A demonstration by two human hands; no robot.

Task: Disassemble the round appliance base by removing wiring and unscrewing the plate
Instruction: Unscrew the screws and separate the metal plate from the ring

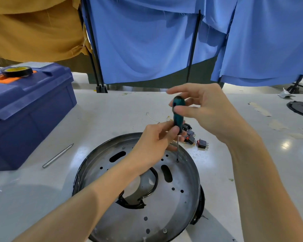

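On plate point(166, 208): screwdriver point(178, 117) in L grip point(154, 142)

I am working bare-handed: my left hand point(154, 145) and my right hand point(206, 110) are showing uncovered. Back from the fingers, my left forearm point(94, 193) and right forearm point(252, 172) are running bare to the lower edge.

Far left of the grip stands a toolbox point(28, 110) with tape point(17, 71) on top; beside it lies a metal rod point(58, 155).

Left hand point(157, 135) grips screwdriver point(177, 114); right hand point(205, 110) pinches handle; tip on plate point(164, 203).
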